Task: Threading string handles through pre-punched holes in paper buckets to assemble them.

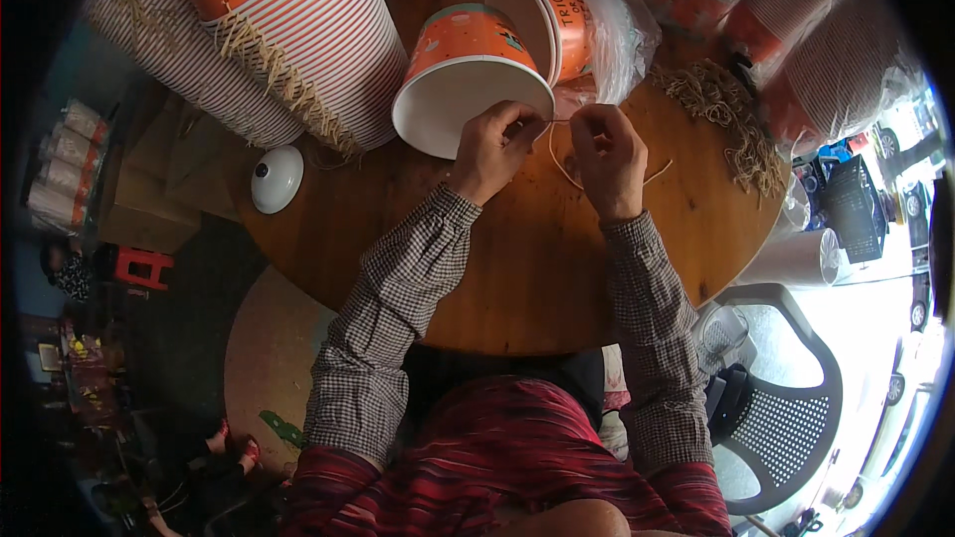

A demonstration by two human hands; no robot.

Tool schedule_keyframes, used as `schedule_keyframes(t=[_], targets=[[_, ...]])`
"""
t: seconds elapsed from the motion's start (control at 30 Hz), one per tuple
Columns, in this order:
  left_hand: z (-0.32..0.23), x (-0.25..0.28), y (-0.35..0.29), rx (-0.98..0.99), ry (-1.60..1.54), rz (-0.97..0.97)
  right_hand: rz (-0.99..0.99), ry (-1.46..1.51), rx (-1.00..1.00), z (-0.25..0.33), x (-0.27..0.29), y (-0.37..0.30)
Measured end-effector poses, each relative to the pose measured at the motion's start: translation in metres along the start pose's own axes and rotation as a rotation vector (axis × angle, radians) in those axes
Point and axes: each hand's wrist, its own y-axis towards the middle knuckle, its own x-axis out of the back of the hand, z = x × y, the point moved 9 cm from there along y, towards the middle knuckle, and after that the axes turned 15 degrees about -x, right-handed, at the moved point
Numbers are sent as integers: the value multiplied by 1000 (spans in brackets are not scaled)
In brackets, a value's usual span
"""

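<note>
My left hand [487, 151] and my right hand [611, 161] are close together above the round wooden table, fingers pinched. Both grip a thin string [559, 121], stretched short between the fingertips. Below them, pale cord hangs in a loop and shows again beside my right hand. Just behind my left hand, an orange paper bucket [438, 109] lies on its side, its white inside facing me. More orange buckets [572, 35], partly in clear plastic, lie behind it. Whether the string is fixed to the bucket, I cannot tell.
Tall stacks of nested buckets [308, 30] with cord handles stand at the left. A white lid [278, 179] lies near the table's left edge. A pile of loose cords [731, 114] and bagged bucket stacks [826, 50] are at the right. A grey chair [796, 408] stands nearby.
</note>
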Motion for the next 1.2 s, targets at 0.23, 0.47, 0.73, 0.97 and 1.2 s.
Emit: schedule_keyframes(t=[0.23, 0.47, 0.73, 0.97, 1.2], targets=[[24, -3, -12, 399, -596, -160, 113, -156, 119, 15, -12, -6], [21, -15, -18, 442, -635, -94, 204, -6, 110, 10, -17, -8], [2, -16, -9, 273, -412, 55, 176, 236, -190, -23, -10, 3], [11, -15, -9, 227, -180, 232, -22, 177, -172, -27, 14, 13], [12, -28, -18, 525, -1092, -115, 99, -29, 109, 15, -6, -7]])
